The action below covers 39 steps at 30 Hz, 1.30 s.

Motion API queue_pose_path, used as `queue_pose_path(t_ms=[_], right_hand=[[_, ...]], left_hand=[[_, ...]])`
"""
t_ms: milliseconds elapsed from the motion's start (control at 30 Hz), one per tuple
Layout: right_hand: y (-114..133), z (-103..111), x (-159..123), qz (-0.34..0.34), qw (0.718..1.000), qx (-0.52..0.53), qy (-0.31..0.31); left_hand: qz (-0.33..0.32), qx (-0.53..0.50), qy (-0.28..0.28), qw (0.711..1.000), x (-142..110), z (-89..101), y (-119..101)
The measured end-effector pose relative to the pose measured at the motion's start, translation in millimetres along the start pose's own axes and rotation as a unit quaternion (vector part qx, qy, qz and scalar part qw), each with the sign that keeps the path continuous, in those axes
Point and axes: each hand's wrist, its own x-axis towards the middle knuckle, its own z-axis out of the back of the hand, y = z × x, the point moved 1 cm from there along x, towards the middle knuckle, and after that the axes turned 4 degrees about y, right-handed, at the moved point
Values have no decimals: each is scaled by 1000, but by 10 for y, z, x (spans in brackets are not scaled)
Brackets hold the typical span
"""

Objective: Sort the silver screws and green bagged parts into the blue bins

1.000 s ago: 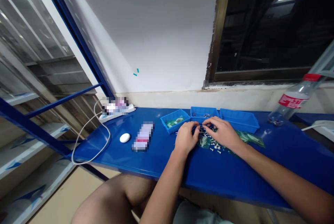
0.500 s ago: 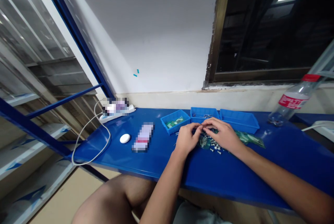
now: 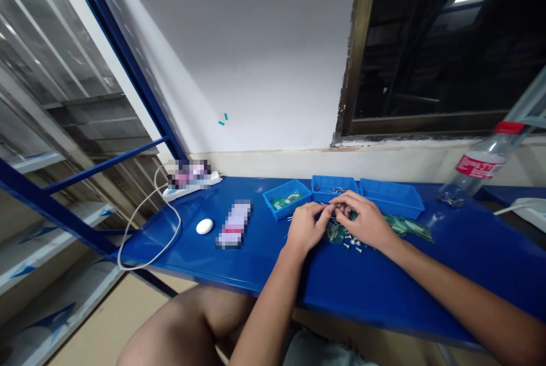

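My left hand [image 3: 306,225] and my right hand [image 3: 362,219] meet over a heap of loose screws [image 3: 352,242] on the blue table. The fingertips of both are pinched close together, and whatever lies between them is too small to make out. Green plastic packets [image 3: 335,234] lie among the screws, partly under my hands. Behind my fingers is a blue tray [image 3: 334,181] with a few thin metal pieces in it. Left of it, a second blue tray [image 3: 286,198] holds green packets. A third blue tray [image 3: 392,198] stands behind my right hand.
A green plastic bag [image 3: 409,226] lies beyond my right wrist. A tilted clear bottle [image 3: 478,167] with a red cap stands at the right. On the left are a white oval object [image 3: 205,226], a blurred-out flat item [image 3: 235,224] and a power strip [image 3: 191,185] with a looping cable.
My hands have come together: a second ago the fingertips were slightly apart, and now they meet above the screws. Trays, bottle and other items have stayed in place.
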Motion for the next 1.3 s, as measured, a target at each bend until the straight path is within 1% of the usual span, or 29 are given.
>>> queue_pose_path(t_ms=[67, 133, 233, 300, 367, 467, 567, 667, 800, 900, 1000, 1100, 1200, 1233, 1300], right_hand=[[-23, 0, -5, -8, 1000, 4, -7], [-38, -3, -8, -4, 1000, 5, 3], [-35, -9, -5, 17, 1000, 5, 24], [-23, -12, -4, 20, 999, 5, 24], [-17, -15, -7, -1, 1000, 10, 19], [-32, -24, -19, -58, 998, 31, 7], [-59, -44, -27, -79, 996, 39, 15], [-74, -66, -25, -73, 996, 42, 34], [-66, -67, -13, -44, 998, 34, 38], [-59, -44, -2, -27, 999, 11, 27], [-55, -24, 3, -31, 999, 1, 9], [-38, -22, 6, -17, 1000, -1, 21], [-23, -32, 5, 4, 999, 19, 34], [-24, -36, 3, 0, 999, 28, 34], [-37, -43, -2, -28, 998, 40, 33]], left_hand=[[0, 4, 13, 1000, -3, 2, -6], [1, 4, 19, 1000, -3, 3, -6], [14, 3, 8, 1000, 5, -1, 10], [23, 5, -5, 1000, 11, -7, 27], [27, 11, -15, 999, 13, -17, 48], [23, 23, -16, 999, 10, -35, 86], [17, 35, -12, 999, 9, -47, 117], [19, 36, -23, 999, 10, -41, 120], [21, 30, -37, 999, 10, -21, 75], [22, 37, -29, 999, 4, -10, 27], [25, 32, -8, 999, -2, -7, 1], [25, 13, 1, 1000, 0, -14, 19], [27, 8, -6, 1000, 9, -33, 69], [27, 10, -10, 1000, 13, -40, 86], [26, 15, -19, 999, 19, -53, 112]])
